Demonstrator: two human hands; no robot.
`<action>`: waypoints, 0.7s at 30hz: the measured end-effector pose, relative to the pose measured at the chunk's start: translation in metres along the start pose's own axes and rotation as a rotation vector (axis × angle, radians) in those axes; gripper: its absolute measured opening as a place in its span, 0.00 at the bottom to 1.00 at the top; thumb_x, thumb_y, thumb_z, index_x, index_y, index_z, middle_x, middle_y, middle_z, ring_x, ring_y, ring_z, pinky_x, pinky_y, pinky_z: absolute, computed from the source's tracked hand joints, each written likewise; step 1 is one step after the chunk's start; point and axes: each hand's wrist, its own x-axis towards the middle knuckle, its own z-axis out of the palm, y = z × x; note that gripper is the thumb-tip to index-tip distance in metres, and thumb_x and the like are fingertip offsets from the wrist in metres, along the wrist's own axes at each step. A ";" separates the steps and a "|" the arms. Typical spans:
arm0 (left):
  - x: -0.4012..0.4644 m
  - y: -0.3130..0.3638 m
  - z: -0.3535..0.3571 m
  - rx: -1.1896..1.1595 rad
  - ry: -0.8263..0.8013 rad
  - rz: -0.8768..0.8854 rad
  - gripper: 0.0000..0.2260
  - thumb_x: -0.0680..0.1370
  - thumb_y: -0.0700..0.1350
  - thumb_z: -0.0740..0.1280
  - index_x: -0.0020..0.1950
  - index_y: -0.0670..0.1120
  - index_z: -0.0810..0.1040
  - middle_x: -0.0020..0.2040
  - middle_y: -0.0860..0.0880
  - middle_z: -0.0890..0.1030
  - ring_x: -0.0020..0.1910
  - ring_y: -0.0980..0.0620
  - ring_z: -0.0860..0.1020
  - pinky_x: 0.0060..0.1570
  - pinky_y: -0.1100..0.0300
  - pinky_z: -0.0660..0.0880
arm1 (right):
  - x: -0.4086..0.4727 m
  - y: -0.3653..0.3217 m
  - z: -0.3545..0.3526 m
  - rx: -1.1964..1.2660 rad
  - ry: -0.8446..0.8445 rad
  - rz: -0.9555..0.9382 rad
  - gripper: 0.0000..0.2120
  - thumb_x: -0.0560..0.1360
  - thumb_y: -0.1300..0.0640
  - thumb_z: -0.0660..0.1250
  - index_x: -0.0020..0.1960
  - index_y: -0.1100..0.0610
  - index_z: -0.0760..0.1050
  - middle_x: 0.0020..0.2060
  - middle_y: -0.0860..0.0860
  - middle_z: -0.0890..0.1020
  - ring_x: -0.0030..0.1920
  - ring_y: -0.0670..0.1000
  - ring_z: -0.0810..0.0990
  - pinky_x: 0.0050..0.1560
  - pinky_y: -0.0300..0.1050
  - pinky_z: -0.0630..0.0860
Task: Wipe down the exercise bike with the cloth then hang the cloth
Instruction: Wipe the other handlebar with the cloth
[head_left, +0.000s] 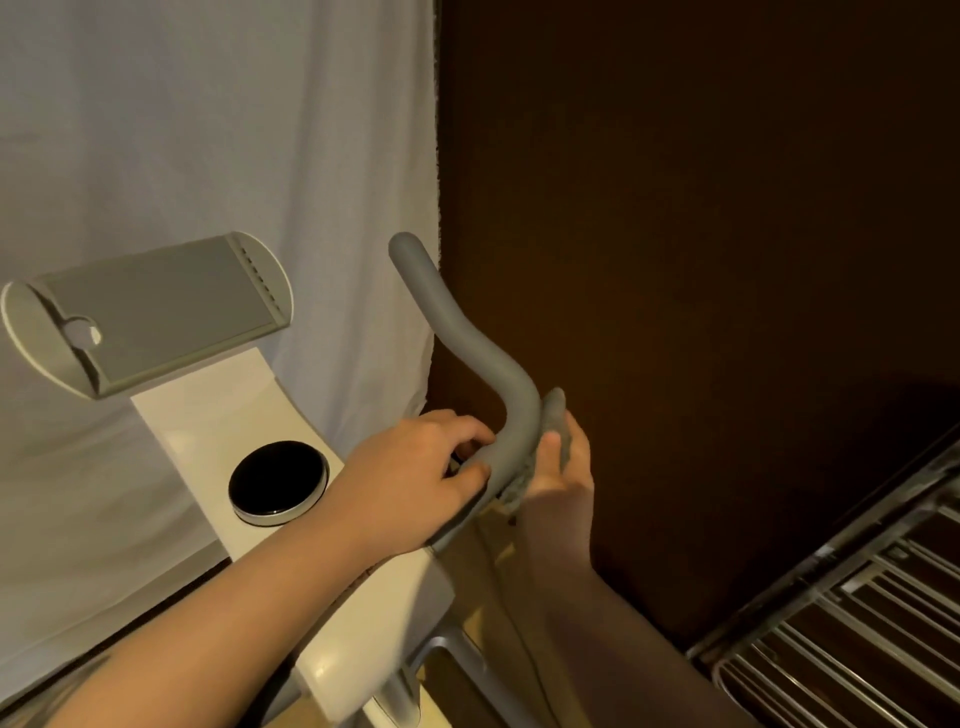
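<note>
The exercise bike has a cream frame (223, 415), a round black knob (278, 480) and a grey tablet holder (150, 314). Its grey curved handlebar (457, 322) rises toward the upper middle. My left hand (415, 475) grips the lower bend of that handlebar from the left. My right hand (563, 467) holds a grey cloth (553, 415) pressed against the right side of the same bend. Most of the cloth is hidden behind the bar and my fingers.
A white sheet (208, 130) hangs behind the bike on the left. A dark brown wall (701, 260) fills the right. A metal drying rack (857, 623) with several bars stands at the lower right.
</note>
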 end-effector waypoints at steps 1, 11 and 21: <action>0.000 0.000 0.000 0.001 -0.003 0.001 0.13 0.79 0.55 0.61 0.64 0.61 0.73 0.53 0.59 0.75 0.47 0.59 0.75 0.49 0.53 0.76 | -0.006 0.002 -0.002 0.032 0.011 -0.017 0.18 0.84 0.53 0.52 0.74 0.47 0.63 0.64 0.48 0.74 0.63 0.47 0.75 0.65 0.49 0.72; 0.001 -0.001 0.000 -0.004 -0.012 0.010 0.13 0.79 0.56 0.61 0.64 0.60 0.73 0.54 0.58 0.76 0.48 0.59 0.75 0.50 0.53 0.76 | 0.010 -0.011 -0.007 -0.158 -0.134 -0.114 0.20 0.83 0.50 0.54 0.75 0.43 0.60 0.74 0.46 0.66 0.72 0.47 0.66 0.72 0.50 0.65; 0.001 0.001 -0.001 -0.018 -0.006 0.017 0.13 0.79 0.54 0.62 0.64 0.58 0.74 0.54 0.57 0.76 0.49 0.59 0.75 0.51 0.54 0.75 | 0.041 -0.013 0.012 -0.298 -0.057 -0.254 0.16 0.83 0.53 0.54 0.69 0.46 0.72 0.70 0.46 0.72 0.69 0.45 0.70 0.69 0.43 0.68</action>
